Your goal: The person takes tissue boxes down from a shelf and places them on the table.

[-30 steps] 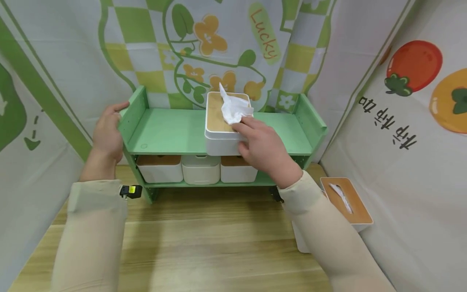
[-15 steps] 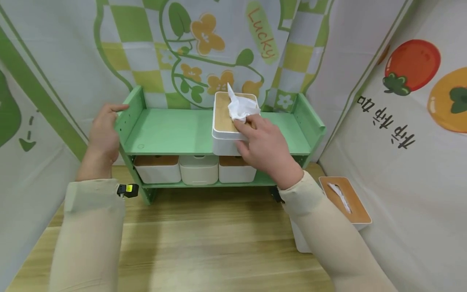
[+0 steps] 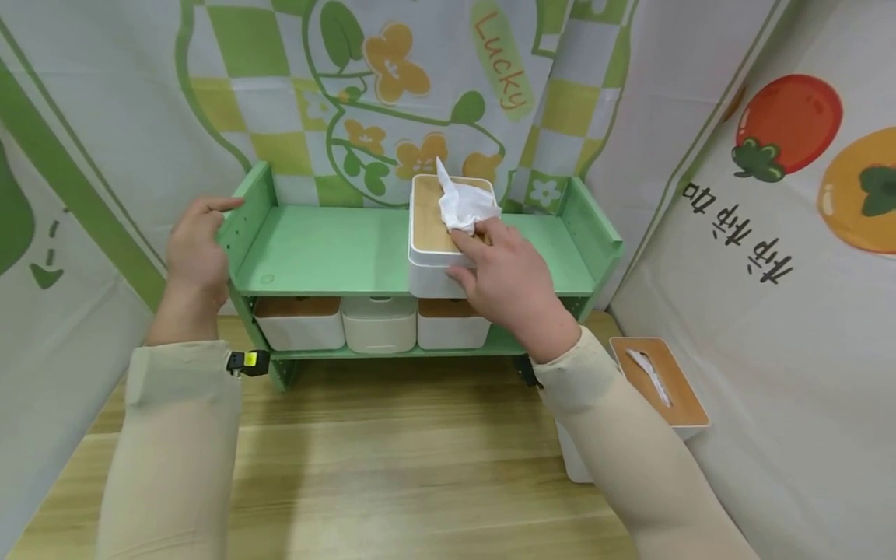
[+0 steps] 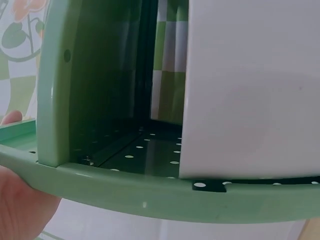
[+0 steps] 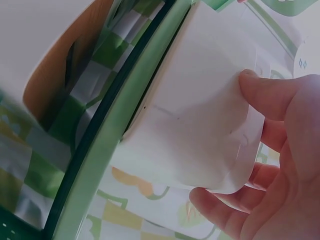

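Note:
A white tissue box (image 3: 430,274) with a wood-coloured lid sits on the upper board of a green shelf (image 3: 329,245), right of its middle. White tissue (image 3: 465,204) sticks up from the lid. My right hand (image 3: 511,276) grips the box at its right side: in the right wrist view the thumb presses its front face while other fingers curl at its edges. At the shelf's left side panel (image 3: 248,210), my left hand (image 3: 197,253) holds on from outside. One fingertip (image 4: 12,117) shows past the panel in the left wrist view.
Below, the lower board bears two brown-lidded white boxes, left (image 3: 299,325) and right (image 3: 453,327), around a cream box (image 3: 379,327). Another tissue box (image 3: 661,377) stands on the wooden floor (image 3: 420,467) at right. Printed cloth (image 3: 301,148) hangs behind the shelf.
The tissue box has slid a little to the right along the upper board with my right hand, mostly in the first half second. My left hand stays at the side panel.

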`<state>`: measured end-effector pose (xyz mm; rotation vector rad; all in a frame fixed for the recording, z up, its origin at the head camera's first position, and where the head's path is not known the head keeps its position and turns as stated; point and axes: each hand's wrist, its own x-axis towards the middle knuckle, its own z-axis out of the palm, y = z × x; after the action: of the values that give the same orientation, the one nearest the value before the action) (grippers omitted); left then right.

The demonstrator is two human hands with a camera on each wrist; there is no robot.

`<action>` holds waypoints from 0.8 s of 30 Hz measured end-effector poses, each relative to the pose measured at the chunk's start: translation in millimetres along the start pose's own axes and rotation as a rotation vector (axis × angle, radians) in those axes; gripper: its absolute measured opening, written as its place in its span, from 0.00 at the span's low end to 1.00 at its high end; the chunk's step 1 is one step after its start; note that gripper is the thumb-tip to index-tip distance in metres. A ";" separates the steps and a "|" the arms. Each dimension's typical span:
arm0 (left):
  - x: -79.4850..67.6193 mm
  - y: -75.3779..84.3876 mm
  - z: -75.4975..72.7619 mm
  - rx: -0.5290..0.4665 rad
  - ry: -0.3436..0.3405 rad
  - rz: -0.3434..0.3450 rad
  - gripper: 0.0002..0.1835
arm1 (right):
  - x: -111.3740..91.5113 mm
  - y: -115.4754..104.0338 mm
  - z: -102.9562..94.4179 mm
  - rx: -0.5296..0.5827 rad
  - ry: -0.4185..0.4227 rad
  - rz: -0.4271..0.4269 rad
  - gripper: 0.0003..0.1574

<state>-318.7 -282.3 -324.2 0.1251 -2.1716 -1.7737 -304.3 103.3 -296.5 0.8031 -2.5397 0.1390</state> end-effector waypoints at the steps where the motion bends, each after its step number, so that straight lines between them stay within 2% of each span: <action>1: -0.1 -0.3 0.1 -0.016 0.007 -0.001 0.25 | -1.0 0.8 -0.5 0.002 0.001 0.002 0.33; 6: -1.6 -1.2 2.2 -0.071 0.029 0.013 0.24 | -7.5 8.0 -2.1 0.011 0.020 0.002 0.34; 12: -1.2 -1.2 4.3 -0.046 0.050 0.052 0.24 | -16.8 16.8 -4.7 0.022 0.058 0.004 0.33; 15: -1.3 -1.1 3.4 -0.052 0.054 0.047 0.24 | -21.4 21.7 -5.7 0.032 0.066 0.018 0.33; 20: -2.1 -0.9 3.5 -0.002 0.056 0.047 0.25 | -28.8 30.9 -9.2 0.042 0.041 0.066 0.33; 24: -2.5 -0.2 4.6 0.018 0.061 0.050 0.25 | -30.1 32.7 -15.4 0.052 -0.017 0.100 0.32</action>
<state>-317.8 -277.4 -325.7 0.1264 -2.1296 -1.7009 -295.1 149.4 -295.4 0.6995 -2.6030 0.2320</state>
